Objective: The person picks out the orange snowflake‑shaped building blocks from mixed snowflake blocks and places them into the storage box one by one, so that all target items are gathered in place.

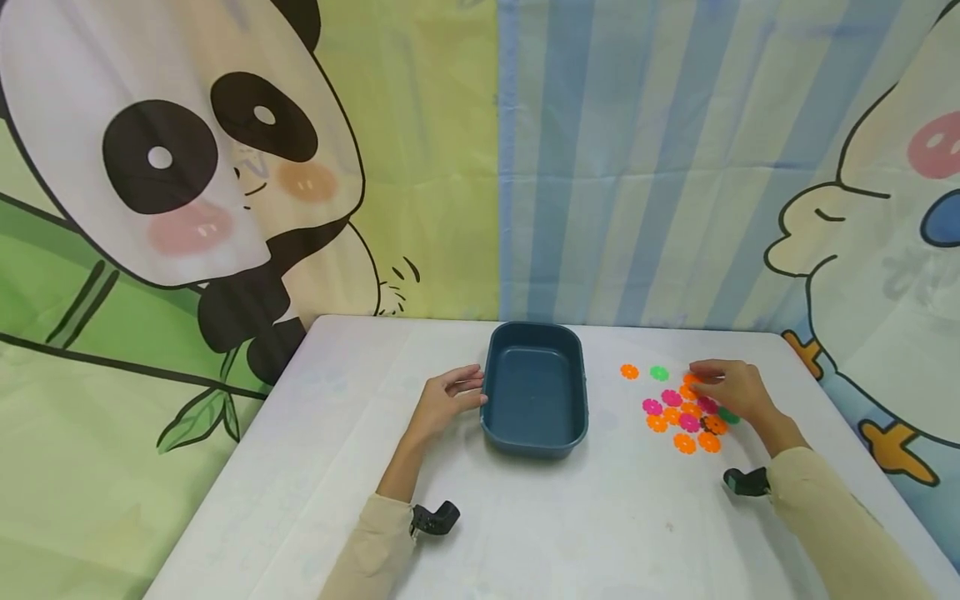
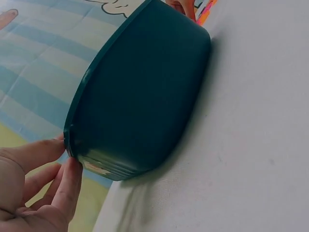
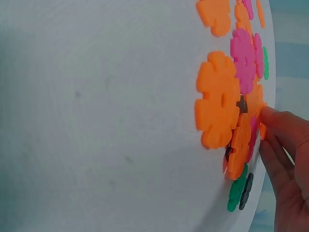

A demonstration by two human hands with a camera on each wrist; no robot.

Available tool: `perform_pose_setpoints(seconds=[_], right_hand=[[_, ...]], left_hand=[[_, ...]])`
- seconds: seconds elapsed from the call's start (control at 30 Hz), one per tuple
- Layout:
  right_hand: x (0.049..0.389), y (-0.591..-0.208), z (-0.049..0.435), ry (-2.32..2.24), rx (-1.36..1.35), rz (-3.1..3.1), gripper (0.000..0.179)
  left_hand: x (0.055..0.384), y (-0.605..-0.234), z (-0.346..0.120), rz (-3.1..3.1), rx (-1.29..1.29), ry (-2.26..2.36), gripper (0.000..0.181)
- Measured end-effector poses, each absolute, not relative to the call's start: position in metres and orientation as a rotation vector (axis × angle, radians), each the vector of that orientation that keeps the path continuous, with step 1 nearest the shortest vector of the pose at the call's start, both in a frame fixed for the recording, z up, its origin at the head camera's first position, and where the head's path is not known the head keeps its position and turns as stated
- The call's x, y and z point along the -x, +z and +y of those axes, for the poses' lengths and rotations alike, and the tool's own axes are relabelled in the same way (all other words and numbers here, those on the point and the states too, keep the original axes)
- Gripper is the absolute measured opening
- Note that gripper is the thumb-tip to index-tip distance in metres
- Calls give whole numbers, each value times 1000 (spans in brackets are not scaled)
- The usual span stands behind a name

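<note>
A dark blue plastic basin stands upright on the white table. At its left side my left hand pinches the rim, as the left wrist view shows with the fingers at the basin's edge. To the right lie several flower-shaped plastic pieces, orange, pink and green. Over the far right of this cluster reaches my right hand. Its thumb and finger pinch an orange flower-shaped piece, partly hidden by the fingertips.
Some pieces overlap in the pile; a dark green one and a black one lie at its near right. The white table ends at a patterned cloth backdrop. A small black camera sits on each wrist.
</note>
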State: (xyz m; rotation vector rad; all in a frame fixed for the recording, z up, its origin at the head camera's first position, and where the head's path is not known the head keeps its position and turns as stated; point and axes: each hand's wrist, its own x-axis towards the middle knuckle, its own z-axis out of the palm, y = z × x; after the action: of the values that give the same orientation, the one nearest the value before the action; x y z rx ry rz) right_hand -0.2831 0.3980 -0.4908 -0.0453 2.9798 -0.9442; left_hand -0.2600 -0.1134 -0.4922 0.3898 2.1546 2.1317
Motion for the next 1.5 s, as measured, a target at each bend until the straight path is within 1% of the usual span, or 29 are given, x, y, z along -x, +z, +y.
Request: perform_pose_setpoints(seconds=[0.17,0.43,0.63,0.87,1.1,1.33,1.5], right_hand=[[282,-492,396,-966,52,3009,46],[284,-500,396,-889,146,3088,43],[285,-491,381,-934,112,3134,45],[303,-464,340,-1071,241,3167,43],[321,-433,283,-1146,387,3131,40],[337,-411,223,-1227,557,3103,37],[347,-403,188,-1239,686,3093,36]], left_hand=[[258,-493,-112,2106,-429,2196,64],[255,-493,-112,2117,-438,2187,61],[251,-486,-113,2074,-452,2176,62],[240,-469,-113,2064,-477,2177,61],[252,-494,-111,2118,-436,2231,60],[251,-495,-110,2151,-407,2214,59],[251,-495,-108,2170,-392,2208,58]])
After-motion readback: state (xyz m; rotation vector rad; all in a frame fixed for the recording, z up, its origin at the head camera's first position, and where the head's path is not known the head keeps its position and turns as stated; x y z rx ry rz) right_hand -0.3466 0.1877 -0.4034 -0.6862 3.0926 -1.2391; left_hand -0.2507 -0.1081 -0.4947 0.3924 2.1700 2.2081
